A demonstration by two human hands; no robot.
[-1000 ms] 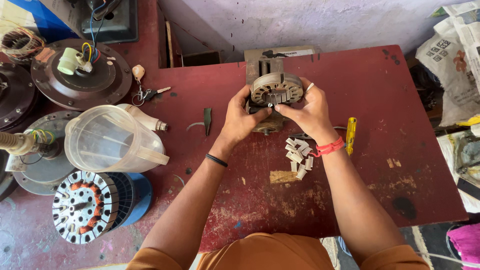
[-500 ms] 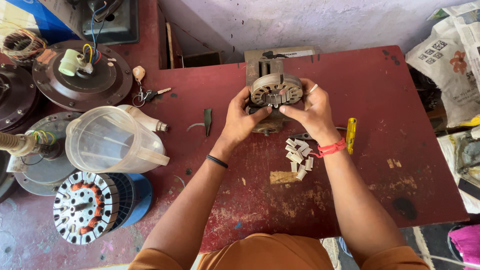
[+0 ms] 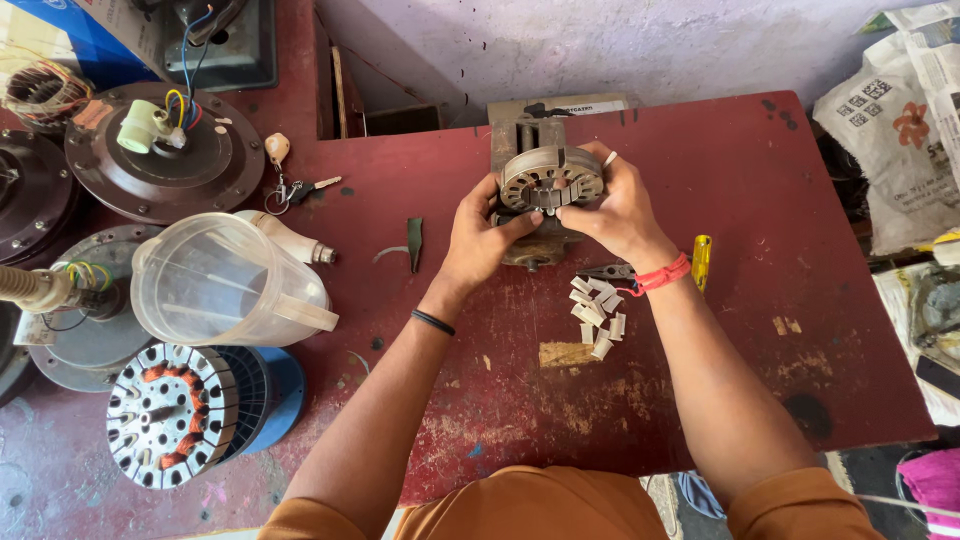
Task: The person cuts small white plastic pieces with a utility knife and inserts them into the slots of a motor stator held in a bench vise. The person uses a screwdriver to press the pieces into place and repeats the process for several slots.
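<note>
The red counter is flanked at three o'clock by a white printed sack and at eleven o'clock by a blue carton. At nine o'clock a clear plastic jug is laid on its side, seemingly with nothing inside. At twelve o'clock a round metal motor stator is gripped from both sides by the left hand and right hand. Small white paper pieces are heaped just beneath the right wrist.

Dull metal stator, worn painted table
</note>
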